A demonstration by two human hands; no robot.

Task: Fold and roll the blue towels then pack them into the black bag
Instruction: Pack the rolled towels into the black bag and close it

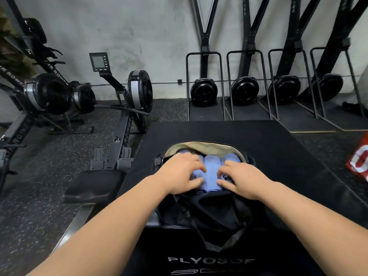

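The packing step is underway and seems to be nearing its end: the blue towels [212, 170] are already lying rolled inside the black bag [215, 214], which is sitting open in the lower centre of the frame on top of a black padded box [268, 140]. The left hand [181, 173] is curling over the roll on the left side of the opening, with its fingers on top and its thumb underneath, so it is gripping that roll. The right hand [244, 177] is doing the same on the right side, fingers and thumb closing on the cloth there. Between the two hands a middle roll is showing plainly, lying lengthwise away from the camera, and more pale blue is peeking out behind the knuckles toward the tan lining at the far rim. How many rolls are in there is hard to say, since the hands are covering part of them. The rolls are sitting side by side and touching. No loose towel is showing outside the bag. The next move probably calls for pushing the rolls down level, letting go, and drawing the near black flap over them.
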